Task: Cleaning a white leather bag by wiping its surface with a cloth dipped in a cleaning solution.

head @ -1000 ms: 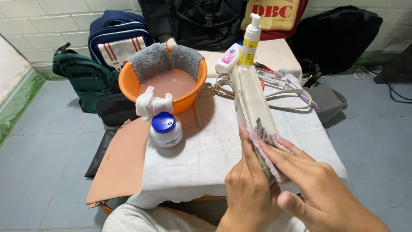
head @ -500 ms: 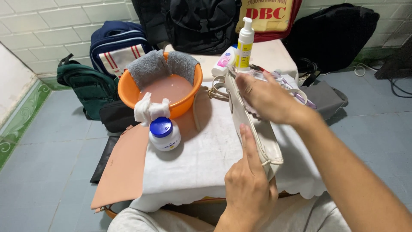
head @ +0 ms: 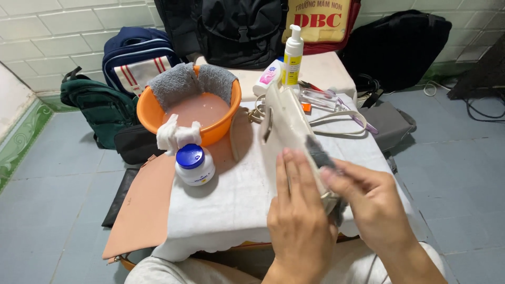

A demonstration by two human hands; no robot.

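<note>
A cream handbag point(head: 286, 123) stands on edge on the cloth-covered table point(head: 231, 205). My left hand point(head: 300, 226) steadies its near end, fingers flat against the bag's side. My right hand point(head: 371, 202) presses a small grey cloth point(head: 319, 153) against the bag's top edge near that end. The bag's strap point(head: 344, 117) loops out to the right.
An orange basin point(head: 158, 113) of pinkish water with grey towels point(head: 189, 81) on its rim stands at the back left. A blue-capped white jar point(head: 193, 164), a pump bottle point(head: 292, 55) and a small white bottle point(head: 265, 76) are on the table. Backpacks point(head: 134, 55) line the tiled wall.
My right hand has drawn the cloth from the bag's far end back to its near end. The bag has tilted so its side faces left.
</note>
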